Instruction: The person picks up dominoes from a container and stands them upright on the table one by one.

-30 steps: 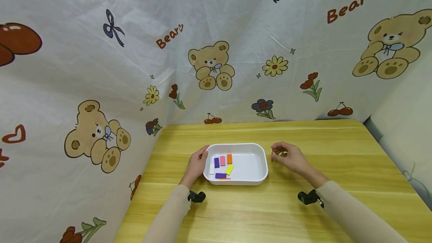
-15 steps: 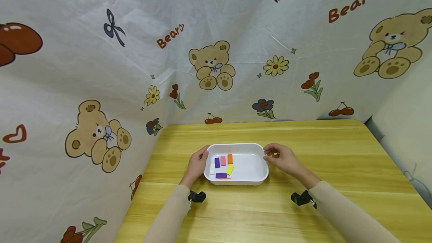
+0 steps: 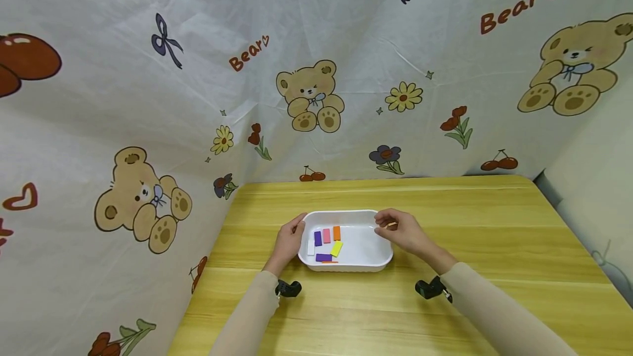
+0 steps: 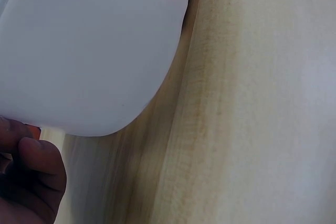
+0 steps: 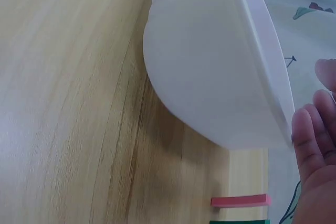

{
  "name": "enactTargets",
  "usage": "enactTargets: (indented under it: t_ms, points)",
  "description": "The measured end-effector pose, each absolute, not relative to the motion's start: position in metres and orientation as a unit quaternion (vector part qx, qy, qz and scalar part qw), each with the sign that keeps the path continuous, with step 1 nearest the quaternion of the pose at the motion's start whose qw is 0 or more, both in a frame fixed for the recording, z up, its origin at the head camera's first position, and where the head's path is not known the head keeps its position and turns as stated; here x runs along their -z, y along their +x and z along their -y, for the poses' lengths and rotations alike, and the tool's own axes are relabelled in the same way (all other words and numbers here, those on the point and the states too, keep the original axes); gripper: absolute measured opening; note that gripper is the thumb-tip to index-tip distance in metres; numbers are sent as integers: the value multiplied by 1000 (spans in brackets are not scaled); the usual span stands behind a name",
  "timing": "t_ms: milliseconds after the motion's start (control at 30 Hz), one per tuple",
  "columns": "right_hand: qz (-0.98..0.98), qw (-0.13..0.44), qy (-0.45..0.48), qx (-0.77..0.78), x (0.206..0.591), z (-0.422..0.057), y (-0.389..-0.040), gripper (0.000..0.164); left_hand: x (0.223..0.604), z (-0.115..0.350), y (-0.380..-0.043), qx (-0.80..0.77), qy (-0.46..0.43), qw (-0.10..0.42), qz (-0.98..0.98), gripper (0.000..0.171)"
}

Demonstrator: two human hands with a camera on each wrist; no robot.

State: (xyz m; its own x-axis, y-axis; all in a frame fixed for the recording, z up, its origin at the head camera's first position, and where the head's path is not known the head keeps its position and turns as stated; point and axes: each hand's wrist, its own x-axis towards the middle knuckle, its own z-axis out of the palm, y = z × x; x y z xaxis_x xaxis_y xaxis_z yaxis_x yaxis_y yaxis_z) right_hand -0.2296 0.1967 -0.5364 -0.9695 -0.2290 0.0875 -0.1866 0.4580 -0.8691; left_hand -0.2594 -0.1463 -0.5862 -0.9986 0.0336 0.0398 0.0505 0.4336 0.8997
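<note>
My left hand [image 3: 288, 242] grips the left end of a white plastic tray [image 3: 348, 268], thumb at the rim. In the left wrist view its bent fingers lie at the corner of the tray. Several small flat blocks lie in the left half of the tray, among them an orange block [image 3: 337, 233], a pink block [image 3: 326, 235] and a yellow block [image 3: 336, 249]. Over the tray's right rim hovers my right hand [image 3: 409, 235], fingers loosely bent, thumb apart, nothing visible between them. Another pink block [image 5: 241, 201] and a green block [image 5: 239, 222] are on the table beyond the tray, hidden in the head view.
Beneath everything is a wooden table [image 3: 346, 312]. A white bear-print cloth [image 3: 356, 43] hangs behind it and along the left side. A pale surface [image 3: 598, 196] borders the table on the right.
My right hand has moved left from beside the tray to over its right rim, away from a pink piece seen at its fingertips a second ago. Left hand and tray have stayed in place.
</note>
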Motion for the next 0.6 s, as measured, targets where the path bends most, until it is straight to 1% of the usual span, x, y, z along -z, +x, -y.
enactTargets:
  t_ms: [200,467,600]
  points:
    - [-853,37,-121,506,536,-185,-231,29,588,148,-260,537,-13,0,843,40]
    - [-851,45,-133,506,536,-170,-231,26,589,147,-261,532,-28,13,846,40]
    - [-851,52,-135,506,537,-163,-232,26,588,147,-261,537,-22,9,843,40]
